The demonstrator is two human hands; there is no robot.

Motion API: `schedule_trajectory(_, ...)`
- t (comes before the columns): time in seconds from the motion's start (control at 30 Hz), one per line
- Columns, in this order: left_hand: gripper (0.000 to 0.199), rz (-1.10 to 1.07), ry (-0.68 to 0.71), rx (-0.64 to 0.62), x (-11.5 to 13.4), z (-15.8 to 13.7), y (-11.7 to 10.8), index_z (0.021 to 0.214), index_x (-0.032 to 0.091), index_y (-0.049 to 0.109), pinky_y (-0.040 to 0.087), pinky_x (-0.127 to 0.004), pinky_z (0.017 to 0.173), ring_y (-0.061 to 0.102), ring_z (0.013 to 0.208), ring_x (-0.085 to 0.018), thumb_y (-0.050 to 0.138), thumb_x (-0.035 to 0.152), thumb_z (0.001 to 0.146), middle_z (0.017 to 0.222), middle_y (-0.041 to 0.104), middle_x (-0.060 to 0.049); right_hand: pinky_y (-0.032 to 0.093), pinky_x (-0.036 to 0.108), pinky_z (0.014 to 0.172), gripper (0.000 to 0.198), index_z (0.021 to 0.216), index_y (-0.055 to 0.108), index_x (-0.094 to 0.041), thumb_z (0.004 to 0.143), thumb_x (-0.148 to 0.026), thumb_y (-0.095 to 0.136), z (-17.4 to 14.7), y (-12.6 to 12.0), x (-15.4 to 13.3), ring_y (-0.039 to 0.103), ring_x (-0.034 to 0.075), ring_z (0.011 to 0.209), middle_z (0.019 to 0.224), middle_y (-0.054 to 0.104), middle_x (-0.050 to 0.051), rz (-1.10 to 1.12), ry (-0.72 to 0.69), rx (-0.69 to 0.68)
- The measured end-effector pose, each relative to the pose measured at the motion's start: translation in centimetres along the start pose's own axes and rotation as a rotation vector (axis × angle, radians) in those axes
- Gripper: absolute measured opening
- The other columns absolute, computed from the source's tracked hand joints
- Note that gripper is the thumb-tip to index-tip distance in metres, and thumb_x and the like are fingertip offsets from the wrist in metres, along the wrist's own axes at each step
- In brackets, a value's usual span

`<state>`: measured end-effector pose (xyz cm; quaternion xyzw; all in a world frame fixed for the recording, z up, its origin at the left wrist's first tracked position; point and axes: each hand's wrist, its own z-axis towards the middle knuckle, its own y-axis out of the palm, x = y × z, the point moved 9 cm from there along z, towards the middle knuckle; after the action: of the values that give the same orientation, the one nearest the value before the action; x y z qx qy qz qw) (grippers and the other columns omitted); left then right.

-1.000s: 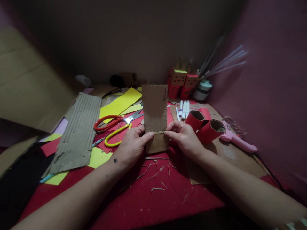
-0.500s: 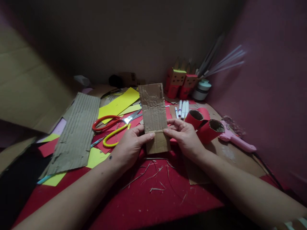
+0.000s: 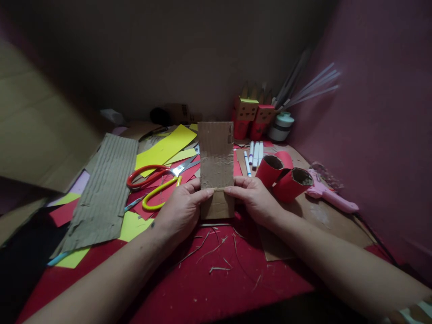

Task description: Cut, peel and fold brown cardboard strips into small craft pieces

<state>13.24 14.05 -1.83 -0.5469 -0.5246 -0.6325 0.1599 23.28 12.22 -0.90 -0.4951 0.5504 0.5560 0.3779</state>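
Observation:
Between my hands a narrow cardboard strip (image 3: 216,155) stands nearly upright, with a crease across its lower part. Its upper section is rough and wrinkled; the part below the crease is smoother. My left hand (image 3: 184,204) pinches the left edge, thumb on the crease. On the opposite edge my right hand (image 3: 254,198) grips it the same way, fingers behind the strip. Scissors (image 3: 177,171) with one red and one yellow handle lie just left of the strip. Two red-covered tubes (image 3: 286,177) stand close to my right hand.
A corrugated cardboard piece (image 3: 99,193) and yellow paper (image 3: 165,146) lie to the left. Markers (image 3: 255,155), a pink glue gun (image 3: 330,198) and a white jar (image 3: 281,126) are on the right. Two decorated pencil holders (image 3: 245,117) stand behind. Cardboard shreds (image 3: 221,270) litter the red tabletop (image 3: 189,297).
The cardboard strip has straightened from a slight tilt, and its upper part looks shorter, as if leaning differently. Both thumbs have moved a little closer together along the crease.

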Motion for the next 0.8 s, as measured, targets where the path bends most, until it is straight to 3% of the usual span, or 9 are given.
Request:
schedule_trajectory(0.17, 0.031, -0.037, -0.022, 0.033, -0.25, 0.19, -0.08, 0.100, 0.012, 0.068, 0.053, -0.032, 0.070, 0.068, 0.078, -0.021, 0.068, 0.010, 0.069, 0.087, 0.074, -0.009, 0.044, 0.028, 0.063, 0.009, 0.081, 0.070, -0.019, 0.074, -0.023, 0.066, -0.15, 0.21, -0.15, 0.057, 0.012, 0.061, 0.069, 0.066, 0.000, 0.012, -0.036, -0.006)
schedule_trajectory(0.4, 0.027, -0.078, -0.018, 0.048, -0.15, 0.04, 0.04, 0.092, 0.012, 0.067, 0.053, -0.031, 0.070, 0.068, 0.077, -0.021, 0.067, 0.009, 0.066, 0.082, 0.073, -0.008, 0.043, 0.028, 0.061, 0.007, 0.076, 0.068, -0.017, 0.074, -0.020, 0.061, -0.02, -0.27, -0.07, 0.055, 0.012, 0.059, 0.066, 0.064, 0.000, 0.001, -0.047, 0.035)
schedule_trajectory(0.8, 0.031, -0.072, -0.004, 0.166, 0.25, -0.30, -0.26, 0.089, 0.010, 0.067, 0.054, -0.035, 0.073, 0.068, 0.078, -0.023, 0.062, 0.005, 0.059, 0.079, 0.073, -0.008, 0.046, 0.028, 0.069, 0.019, 0.091, 0.070, -0.019, 0.076, -0.018, 0.059, -0.17, 0.32, -0.85, 0.060, 0.013, 0.070, 0.077, 0.069, 0.000, -0.027, -0.147, 0.003)
